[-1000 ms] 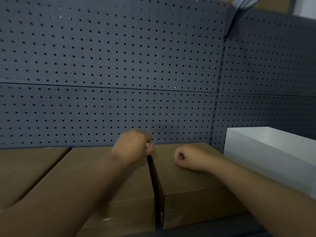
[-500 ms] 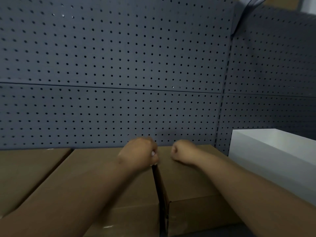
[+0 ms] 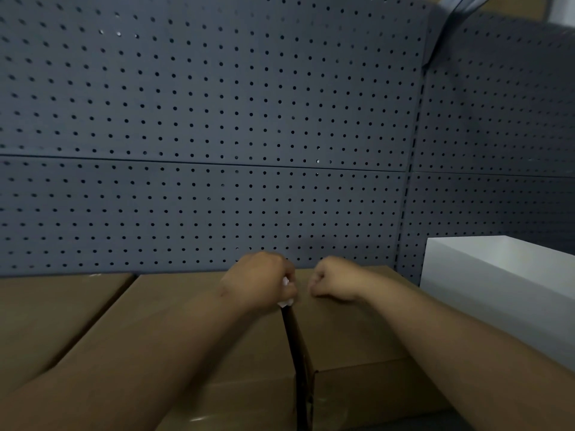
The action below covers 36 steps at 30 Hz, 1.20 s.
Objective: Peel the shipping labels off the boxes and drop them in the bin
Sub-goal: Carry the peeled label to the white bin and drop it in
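Note:
Three brown cardboard boxes stand side by side: a left box (image 3: pixel 46 312), a middle box (image 3: pixel 174 309) and a right box (image 3: pixel 351 331). My left hand (image 3: pixel 259 283) is fisted over the far end of the gap between the middle and right boxes, with scraps of a crumpled white label (image 3: pixel 285 301) showing between its fingers. My right hand (image 3: pixel 334 281) is a closed fist resting on the right box's top, a little apart from the left hand; nothing shows in it. A white bin (image 3: pixel 497 293) stands at the right of the boxes.
A dark grey pegboard wall (image 3: pixel 217 135) rises right behind the boxes and turns a corner at the right behind the bin. A narrow dark gap (image 3: pixel 298 362) runs between the middle and right boxes.
My right fist has slid left and further back along the right box top, closing up on my left hand. My left hand has stayed at the gap, still gripping the white scrap.

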Motion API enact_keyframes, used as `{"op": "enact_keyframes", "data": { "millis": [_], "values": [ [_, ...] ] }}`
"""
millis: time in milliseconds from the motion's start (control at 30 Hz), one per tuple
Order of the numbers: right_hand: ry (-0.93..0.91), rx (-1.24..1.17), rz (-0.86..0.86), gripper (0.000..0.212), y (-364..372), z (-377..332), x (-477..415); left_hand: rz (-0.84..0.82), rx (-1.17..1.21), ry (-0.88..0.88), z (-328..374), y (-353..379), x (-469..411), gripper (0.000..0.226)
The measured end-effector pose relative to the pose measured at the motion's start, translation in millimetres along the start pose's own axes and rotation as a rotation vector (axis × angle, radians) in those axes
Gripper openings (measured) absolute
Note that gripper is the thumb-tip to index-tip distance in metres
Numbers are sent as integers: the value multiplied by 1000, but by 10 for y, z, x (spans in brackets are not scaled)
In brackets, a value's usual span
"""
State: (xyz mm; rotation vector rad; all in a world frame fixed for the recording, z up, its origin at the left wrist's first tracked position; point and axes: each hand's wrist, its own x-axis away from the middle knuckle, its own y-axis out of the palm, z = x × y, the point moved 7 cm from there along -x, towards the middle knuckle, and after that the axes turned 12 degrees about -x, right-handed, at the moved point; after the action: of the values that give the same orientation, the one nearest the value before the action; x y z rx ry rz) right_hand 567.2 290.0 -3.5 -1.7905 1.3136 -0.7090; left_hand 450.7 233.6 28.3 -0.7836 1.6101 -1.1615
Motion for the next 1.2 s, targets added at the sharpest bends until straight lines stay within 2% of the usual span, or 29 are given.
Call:
{"op": "enact_keyframes", "data": {
  "millis": [100, 267, 333, 400, 433, 533, 600, 667, 733, 800, 900, 967, 1033, 1133, 1200],
  "values": [
    [172, 96, 137, 24, -139, 166, -66, -16, 18, 2, 6, 7, 14, 17],
    [-48, 44, -61, 16, 194, -163, 157, 8, 8, -3, -5, -30, 17, 16],
    [29, 92, -43, 19, 4, 6, 152, 5, 60, -25, -55, -37, 27, 13],
    [175, 122, 83, 30, -211, 221, 150, 7, 89, -38, -79, -39, 38, 11],
    [191, 120, 108, 32, -221, 235, 162, 10, 94, -41, -79, -37, 42, 11],
    [24, 63, 15, 18, 39, -65, 323, 28, 70, -56, -52, -42, 62, 17],
    [-70, 43, -85, 19, 146, -228, 538, 38, 61, -62, -46, -43, 74, 20],
    [-36, 71, -82, 19, 9, -111, 562, 37, 72, -61, -48, -38, 88, 21],
    [90, 116, 16, 16, -195, 103, 542, 30, 82, -68, -51, -36, 100, 25],
    [96, 153, 48, 15, -162, 99, 559, 28, 82, -76, -37, -37, 108, 35],
    [-101, 98, -85, 16, 162, -225, 735, 43, 74, -70, 11, -39, 120, 44],
    [-161, 116, -201, 16, 238, -272, 884, 50, 90, -74, 32, -45, 134, 43],
    [-116, 139, -163, 10, 49, -80, 880, 52, 113, -97, 28, -61, 150, 38],
    [7, 119, 24, 10, -239, 234, 859, 78, 119, -118, 33, -95, 178, 28],
    [-82, 150, -24, 8, -109, 131, 921, 100, 104, -107, 58, -116, 193, 25]
  ]
}}
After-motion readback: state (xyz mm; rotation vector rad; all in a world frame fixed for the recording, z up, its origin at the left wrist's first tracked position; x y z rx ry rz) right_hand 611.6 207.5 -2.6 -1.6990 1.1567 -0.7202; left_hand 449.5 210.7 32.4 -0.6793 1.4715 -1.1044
